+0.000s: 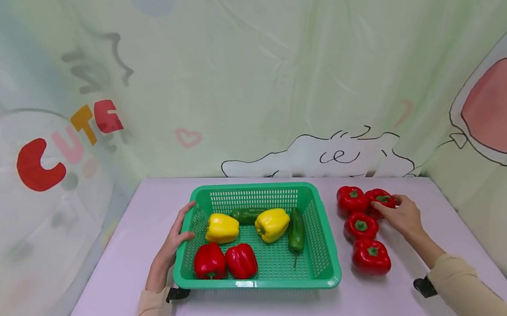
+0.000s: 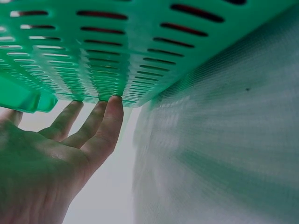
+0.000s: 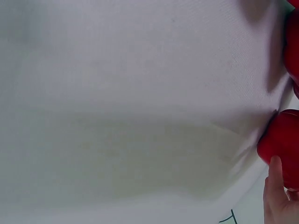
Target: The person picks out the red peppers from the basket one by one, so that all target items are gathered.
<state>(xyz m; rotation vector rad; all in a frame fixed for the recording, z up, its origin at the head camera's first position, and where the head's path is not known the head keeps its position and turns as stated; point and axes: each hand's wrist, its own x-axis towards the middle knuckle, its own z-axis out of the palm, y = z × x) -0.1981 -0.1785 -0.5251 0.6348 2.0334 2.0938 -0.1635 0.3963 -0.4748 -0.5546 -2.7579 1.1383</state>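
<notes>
A green plastic basket [image 1: 259, 284] is held at its left side by my left hand [image 1: 172, 239], thumb over the rim. In the left wrist view, several fingertips [image 2: 113, 105] press against its slotted outer wall. To the right of the basket, my right hand [image 1: 402, 215] grips a red bell pepper [image 1: 377, 195], thumb on the near side and fingers round the far right. In the right wrist view a finger [image 3: 276, 172] lies along that pepper's skin. Close by on the table sit another red bell pepper [image 1: 352, 201], a middle one [image 1: 361, 227] and the nearest one [image 1: 371, 258].
Inside the basket lie two yellow bell peppers [image 1: 271, 225], two red bell peppers [image 1: 241, 261] and two green chili peppers [image 1: 296, 230]. A pale cloth covers the table [image 1: 255, 315]. Printed curtains [image 1: 262, 76] hang behind and at both sides.
</notes>
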